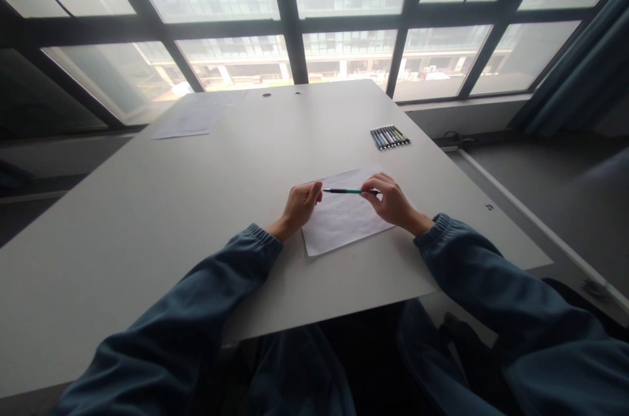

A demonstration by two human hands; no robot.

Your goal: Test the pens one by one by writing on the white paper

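Blue sleeves (pixel 206 285) reach in over the table's (pixel 147 219) near edge. The left hand (pixel 299 203) and right hand (pixel 390 200) each pinch one end of a green pen (pixel 346 191), held level just above a white sheet (pixel 339 223) (it sits close to that near edge). A row of pens (pixel 390 136) lies by the far right edge. With such a light fingertip hold, an uneven pull could let the pen slip and mark the sheet.

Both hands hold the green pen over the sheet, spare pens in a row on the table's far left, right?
No: the head view shows the spare pens on the far right of the table. Left hand and right hand do hold the green pen over the sheet.
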